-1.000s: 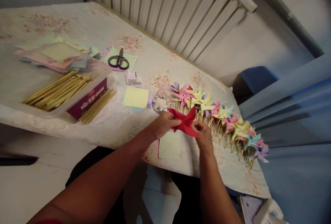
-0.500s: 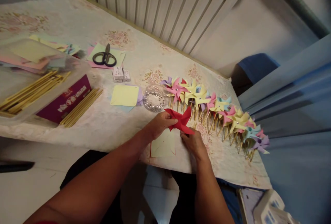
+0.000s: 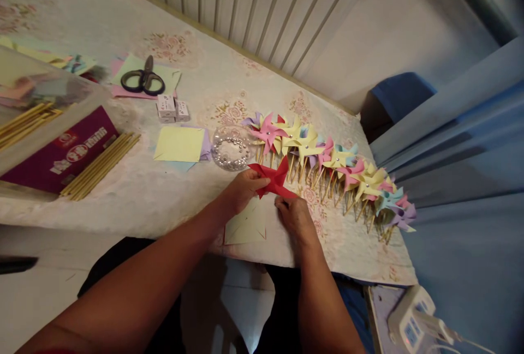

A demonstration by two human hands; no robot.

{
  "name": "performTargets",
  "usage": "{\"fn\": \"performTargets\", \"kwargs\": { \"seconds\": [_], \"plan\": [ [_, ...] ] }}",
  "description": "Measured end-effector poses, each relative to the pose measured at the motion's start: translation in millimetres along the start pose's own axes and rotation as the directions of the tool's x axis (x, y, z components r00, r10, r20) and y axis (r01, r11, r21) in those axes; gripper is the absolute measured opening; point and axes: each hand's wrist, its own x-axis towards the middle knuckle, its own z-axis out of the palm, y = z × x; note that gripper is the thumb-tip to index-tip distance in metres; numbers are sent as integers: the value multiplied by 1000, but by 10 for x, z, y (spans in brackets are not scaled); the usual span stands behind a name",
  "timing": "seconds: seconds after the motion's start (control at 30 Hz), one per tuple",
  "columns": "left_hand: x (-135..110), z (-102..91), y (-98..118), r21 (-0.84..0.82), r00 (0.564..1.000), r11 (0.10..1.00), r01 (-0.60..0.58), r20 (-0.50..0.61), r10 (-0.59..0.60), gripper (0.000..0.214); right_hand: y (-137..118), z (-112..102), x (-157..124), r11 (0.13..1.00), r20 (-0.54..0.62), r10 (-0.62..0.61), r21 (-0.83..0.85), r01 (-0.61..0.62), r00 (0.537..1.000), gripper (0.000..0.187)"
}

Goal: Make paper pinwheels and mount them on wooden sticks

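My left hand (image 3: 244,187) is closed on a red paper pinwheel (image 3: 276,180), with the thumb pressed over its centre. My right hand (image 3: 297,216) has its fingers curled at the pinwheel's lower right blade and appears to pinch it; its fingertips are partly hidden. Below them on the tablecloth lies a pale green paper square (image 3: 245,226) with cuts at its corners. Just beyond my left hand sits a round clear dish (image 3: 232,149) of small shiny pieces. To the right, a row of finished paper pinwheels (image 3: 307,145) on sticks lies across the cloth.
Left of the dish are yellow paper squares (image 3: 179,144), small white boxes (image 3: 167,107) and black scissors (image 3: 143,80) on more paper. A clear plastic bin (image 3: 135,111) and loose wooden sticks (image 3: 100,166) lie farther left. A white power strip (image 3: 411,321) stands below the table's right end.
The view has shifted, so most things on the table appear farther left and slightly higher. Both hands stay at the red pinwheel, with little change in their grip.
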Motion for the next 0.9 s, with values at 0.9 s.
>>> {"fn": "performTargets", "kwargs": {
  "seconds": [0.9],
  "plan": [
    [12,34,5,-29,992,999,23,-125,-26,14,55,10,-34,978,-38,-2,-210,-6,999,17]
  ]
}}
